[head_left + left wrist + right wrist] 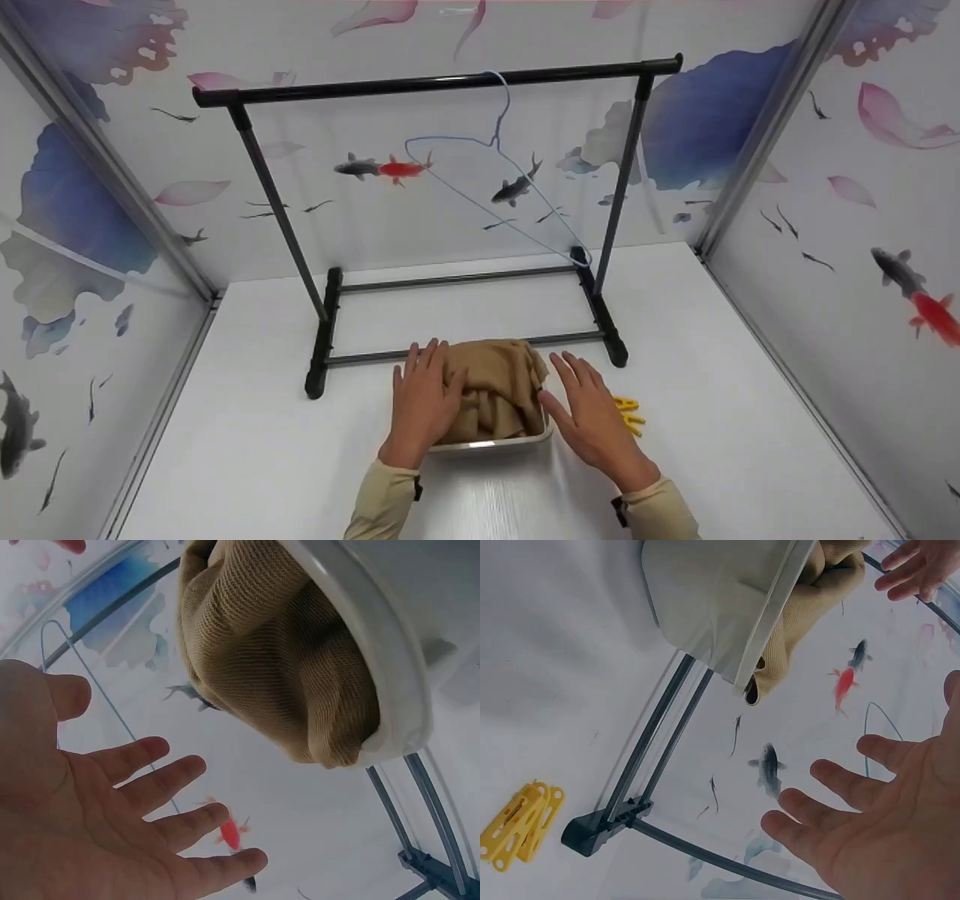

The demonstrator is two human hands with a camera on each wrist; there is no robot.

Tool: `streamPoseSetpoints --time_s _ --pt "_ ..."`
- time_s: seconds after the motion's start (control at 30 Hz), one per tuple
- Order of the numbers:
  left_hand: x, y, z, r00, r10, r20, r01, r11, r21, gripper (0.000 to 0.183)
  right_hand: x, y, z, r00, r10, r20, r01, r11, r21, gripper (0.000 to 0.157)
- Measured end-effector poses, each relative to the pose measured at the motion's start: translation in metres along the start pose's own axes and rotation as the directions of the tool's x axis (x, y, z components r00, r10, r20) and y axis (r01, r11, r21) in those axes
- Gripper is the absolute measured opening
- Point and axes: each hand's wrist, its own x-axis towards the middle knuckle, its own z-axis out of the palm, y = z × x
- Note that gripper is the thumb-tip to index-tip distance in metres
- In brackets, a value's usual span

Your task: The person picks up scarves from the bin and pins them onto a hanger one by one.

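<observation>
A bunched brown ribbed cloth (495, 382) fills a white basin (491, 445) and bulges over its rim. My left hand (426, 405) is at the basin's left side, fingers straight and spread. On the other side my right hand (592, 416) is held up with its fingers extended, palm towards the basin. In the left wrist view, a gap shows between the left hand (135, 810) and the cloth (277, 652). The right wrist view likewise has the right hand (877, 810) apart from the basin (712, 600). Both palms hold nothing.
Behind the basin stands a black clothes rack (442, 84). A blue wire hanger (495, 142) hangs from its bar, right of the middle. Yellow clothes pegs (628, 414) lie on the white table (750, 450) beside the right hand. Patterned panels (847, 225) enclose the table.
</observation>
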Motion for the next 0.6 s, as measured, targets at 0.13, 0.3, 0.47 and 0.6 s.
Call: streamPoseSetpoints --time_s 0.13,0.3,0.47,0.6 --pt "0.021 -0.001 0.007 0.999 0.016 0.032 -0.016 1.0 -0.019 0.053 0.015 0.002 -0.001 0.999 0.016 0.028 -0.017 1.0 0.021 0.064" --pt "0.046 -0.003 0.023 0.996 0.017 0.089 -0.019 0.999 0.03 0.051 0.04 0.001 -0.017 0.998 0.048 0.032 -0.048 0.999 0.021 0.069" --pt "0.06 -0.003 0.034 0.976 -0.033 0.215 0.014 0.996 0.089 0.059 0.07 -0.001 -0.049 0.99 0.14 0.019 -0.141 0.989 0.04 0.08" --pt "0.063 0.001 0.036 0.963 -0.03 0.269 -0.018 0.984 0.175 0.062 0.094 -0.004 -0.079 0.986 0.168 -0.025 -0.166 0.984 0.066 0.083"
